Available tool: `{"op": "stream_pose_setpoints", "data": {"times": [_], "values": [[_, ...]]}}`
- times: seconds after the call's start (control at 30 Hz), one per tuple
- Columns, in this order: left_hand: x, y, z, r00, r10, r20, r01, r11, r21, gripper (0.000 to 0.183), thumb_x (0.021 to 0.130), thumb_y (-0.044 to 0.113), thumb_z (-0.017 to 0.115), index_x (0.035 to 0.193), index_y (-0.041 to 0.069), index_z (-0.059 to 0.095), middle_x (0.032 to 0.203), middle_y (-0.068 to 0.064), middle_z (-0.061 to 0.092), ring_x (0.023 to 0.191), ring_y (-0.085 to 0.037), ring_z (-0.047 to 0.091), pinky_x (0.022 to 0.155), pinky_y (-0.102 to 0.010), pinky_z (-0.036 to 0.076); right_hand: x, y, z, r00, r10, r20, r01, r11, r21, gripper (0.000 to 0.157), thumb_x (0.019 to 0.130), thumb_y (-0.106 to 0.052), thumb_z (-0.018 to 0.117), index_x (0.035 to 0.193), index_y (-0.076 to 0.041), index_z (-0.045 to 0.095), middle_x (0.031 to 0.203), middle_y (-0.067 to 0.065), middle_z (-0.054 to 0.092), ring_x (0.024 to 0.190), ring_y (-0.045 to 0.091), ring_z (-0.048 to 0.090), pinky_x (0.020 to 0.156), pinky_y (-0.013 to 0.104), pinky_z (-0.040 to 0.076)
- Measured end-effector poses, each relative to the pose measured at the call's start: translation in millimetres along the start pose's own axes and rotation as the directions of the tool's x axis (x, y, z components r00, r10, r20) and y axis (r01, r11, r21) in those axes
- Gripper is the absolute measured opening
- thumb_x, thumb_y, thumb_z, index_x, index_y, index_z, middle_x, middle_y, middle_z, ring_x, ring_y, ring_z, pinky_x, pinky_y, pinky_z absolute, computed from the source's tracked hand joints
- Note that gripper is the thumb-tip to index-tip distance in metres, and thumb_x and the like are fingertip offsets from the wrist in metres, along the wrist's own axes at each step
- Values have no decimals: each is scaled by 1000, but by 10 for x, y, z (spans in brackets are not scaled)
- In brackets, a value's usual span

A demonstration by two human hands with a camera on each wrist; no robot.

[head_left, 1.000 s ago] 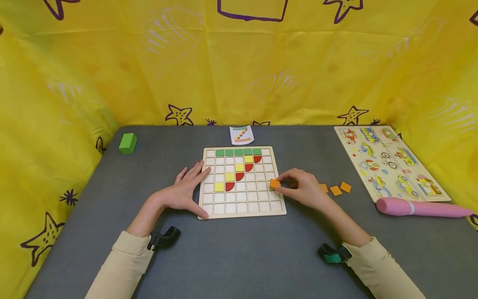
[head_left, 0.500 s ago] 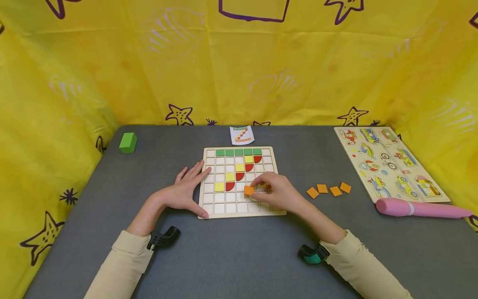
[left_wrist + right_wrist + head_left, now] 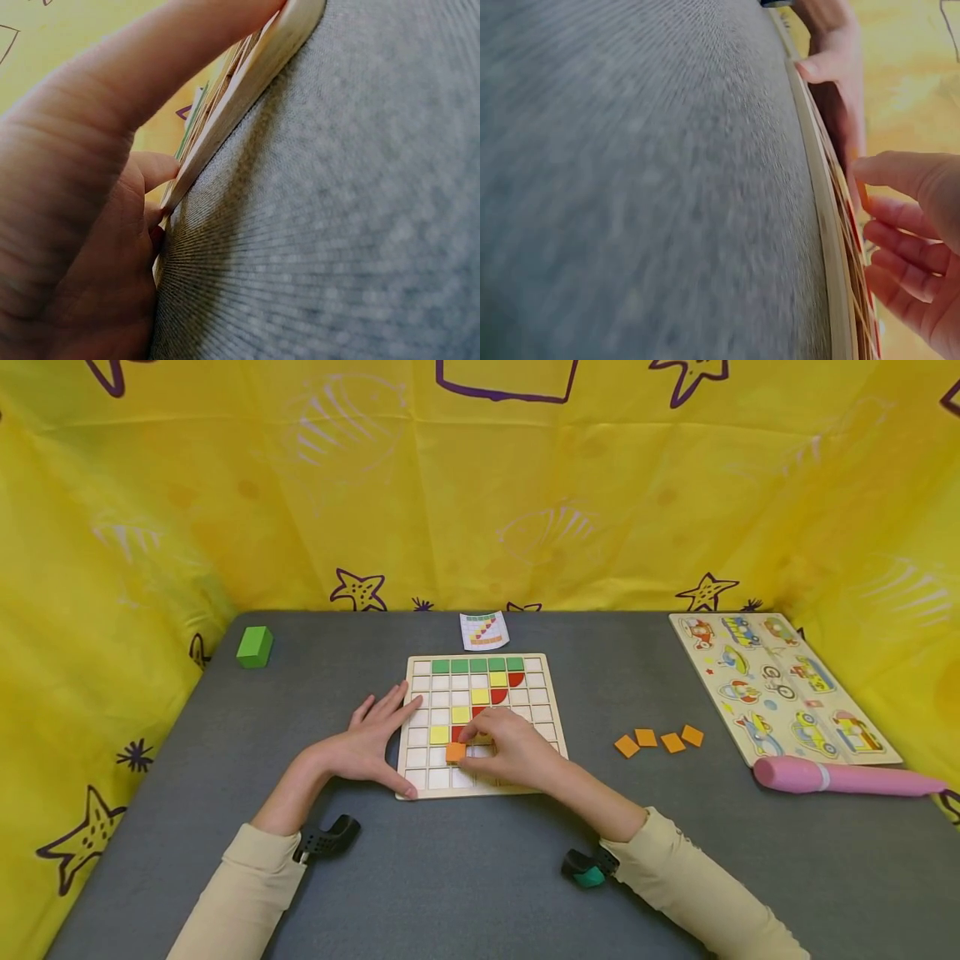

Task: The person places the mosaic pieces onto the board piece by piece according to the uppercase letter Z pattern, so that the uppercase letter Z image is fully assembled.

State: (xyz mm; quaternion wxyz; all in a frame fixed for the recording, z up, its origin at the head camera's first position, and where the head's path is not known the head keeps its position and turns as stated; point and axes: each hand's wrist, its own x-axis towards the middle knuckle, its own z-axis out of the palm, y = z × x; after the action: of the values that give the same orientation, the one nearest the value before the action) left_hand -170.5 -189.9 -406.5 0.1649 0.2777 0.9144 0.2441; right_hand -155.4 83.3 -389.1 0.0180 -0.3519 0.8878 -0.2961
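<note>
A wooden grid board lies mid-table, with green square tiles along its top row and a diagonal of yellow tiles and red quarter-round tiles. My left hand rests at the board's left edge, fingers spread, thumb on the near corner. Between thumb and forefinger my right hand pinches an orange square tile over the lower left of the grid. That hand hides some middle cells. In the right wrist view the orange tile shows edge-on above the board.
Several loose orange tiles lie right of the board. A small pattern card sits behind it. A picture puzzle board and a pink stick-like object are at the right. A green block stands far left.
My right hand has carried the orange tile leftward, from the board's right edge to its lower left cells. The left hand stays in place on the board.
</note>
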Motion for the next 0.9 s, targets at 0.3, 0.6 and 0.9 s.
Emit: {"op": "stream_pose_setpoints", "data": {"times": [0.3,0.6,0.9], "values": [[-16,18,-11,1000,21,-12,-21,1000,-5,133,60,66,82,157,9,11,162,-15,-9,148,-31,-6,112,-55,-6,118,-110,115,1000,6,21,-4,997,-75,23,81,-30,81,97,-17,71,94,-5,62,95,13,52,86,29,45],[-25,25,-14,1000,15,-9,-15,1000,-8,132,61,65,82,157,9,11,162,-16,-9,148,-32,-7,112,-56,-7,138,-135,140,999,27,25,-25,995,-95,25,82,-31,80,99,-16,71,95,-5,62,93,12,53,83,29,46],[-22,10,-2,1000,23,-15,-23,1000,-17,131,63,63,82,157,8,11,162,-17,-9,148,-34,-7,111,-57,-7,92,-83,118,1000,14,13,-13,999,-29,22,82,-27,79,99,-15,71,93,-5,63,90,11,55,84,30,46]]}}
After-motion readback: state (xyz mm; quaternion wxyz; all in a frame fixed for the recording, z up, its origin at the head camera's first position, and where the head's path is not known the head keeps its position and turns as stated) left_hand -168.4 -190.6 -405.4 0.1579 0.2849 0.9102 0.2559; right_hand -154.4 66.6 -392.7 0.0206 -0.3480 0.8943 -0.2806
